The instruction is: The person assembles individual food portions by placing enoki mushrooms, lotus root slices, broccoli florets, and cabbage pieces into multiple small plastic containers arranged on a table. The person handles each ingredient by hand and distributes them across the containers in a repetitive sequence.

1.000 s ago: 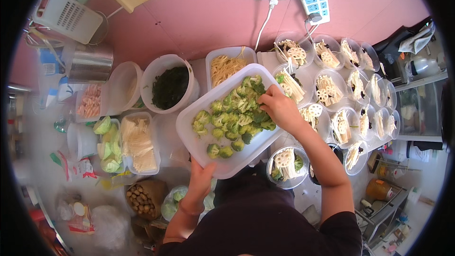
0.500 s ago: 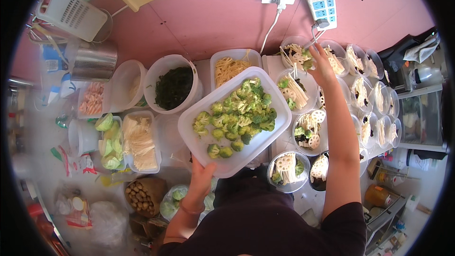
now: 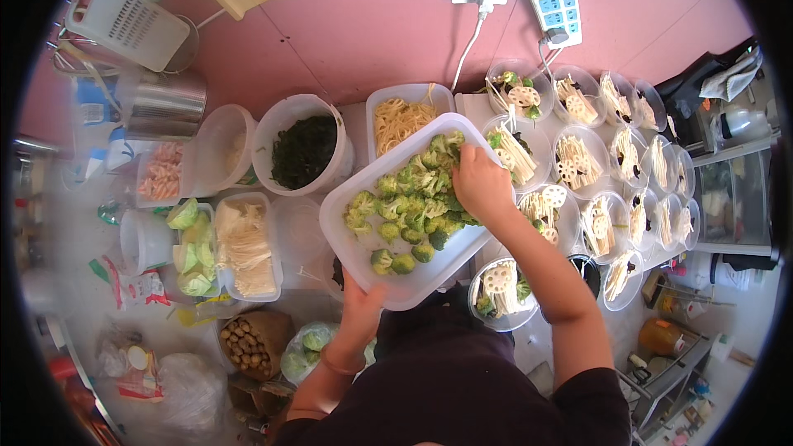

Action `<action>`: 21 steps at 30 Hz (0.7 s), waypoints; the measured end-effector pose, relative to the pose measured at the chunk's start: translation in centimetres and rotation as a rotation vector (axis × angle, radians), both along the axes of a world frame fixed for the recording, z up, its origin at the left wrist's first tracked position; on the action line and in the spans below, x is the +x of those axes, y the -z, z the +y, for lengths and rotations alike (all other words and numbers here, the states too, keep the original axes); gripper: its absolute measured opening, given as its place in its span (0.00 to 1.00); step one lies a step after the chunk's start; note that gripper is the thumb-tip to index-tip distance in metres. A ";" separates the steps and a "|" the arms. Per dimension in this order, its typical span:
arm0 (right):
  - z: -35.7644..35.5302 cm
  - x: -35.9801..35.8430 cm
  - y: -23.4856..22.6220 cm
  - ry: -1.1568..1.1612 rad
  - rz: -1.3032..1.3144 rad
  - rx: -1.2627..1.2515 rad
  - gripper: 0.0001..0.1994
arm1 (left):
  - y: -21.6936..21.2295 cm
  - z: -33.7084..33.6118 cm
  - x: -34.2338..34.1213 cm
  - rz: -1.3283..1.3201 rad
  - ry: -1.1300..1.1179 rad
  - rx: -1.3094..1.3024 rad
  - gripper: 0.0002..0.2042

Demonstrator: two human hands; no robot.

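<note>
1. A pale, translucent plastic tray (image 3: 443, 267), rectangular with rounded corners, is held aslant over the tabletop's (image 3: 356, 122) near edge.
2. Green broccoli florets (image 3: 410, 208) lie in it, heaped thickest toward its right end, more scattered toward the left.

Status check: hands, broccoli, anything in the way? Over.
Left hand holding tub at near corner. Right hand at broccoli, fingertips hidden. Broccoli loose in tub. Right hand blocking view of some broccoli.

The pale, flat desk (image 3: 355, 125) is holding rows of round, clear plastic bowls (image 3: 542, 154) on its right side. Farther left, a deep, round, white plastic tub (image 3: 339, 167) and a white, rectangular plastic noodle box (image 3: 450, 101) are sitting near each other.
</note>
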State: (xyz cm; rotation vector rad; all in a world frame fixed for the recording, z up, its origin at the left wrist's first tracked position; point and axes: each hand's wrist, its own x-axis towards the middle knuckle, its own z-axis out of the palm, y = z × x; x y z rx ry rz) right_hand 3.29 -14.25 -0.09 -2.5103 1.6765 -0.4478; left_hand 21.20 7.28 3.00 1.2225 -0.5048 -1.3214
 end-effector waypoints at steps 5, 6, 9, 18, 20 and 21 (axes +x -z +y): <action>0.1 0.0 0.3 0.066 -0.094 0.061 0.09 | 0.7 1.1 -0.2 0.001 0.002 -0.012 0.37; 0.3 -0.4 0.1 0.022 -0.206 0.031 0.09 | 1.5 1.5 0.0 0.013 0.005 -0.006 0.37; 0.0 -2.6 -0.5 -0.098 -0.576 -0.020 0.08 | 1.9 1.9 0.2 0.029 -0.003 0.024 0.37; -0.4 -10.9 -4.2 0.402 -1.392 0.558 0.07 | 0.0 1.0 0.2 0.052 -0.047 0.112 0.36; -2.3 -16.0 -2.4 0.497 -1.167 0.314 0.08 | 0.0 1.1 0.3 0.052 -0.020 0.102 0.36; -3.2 -18.2 -1.3 0.539 -1.124 0.259 0.08 | -0.1 1.0 0.4 0.078 0.000 0.092 0.37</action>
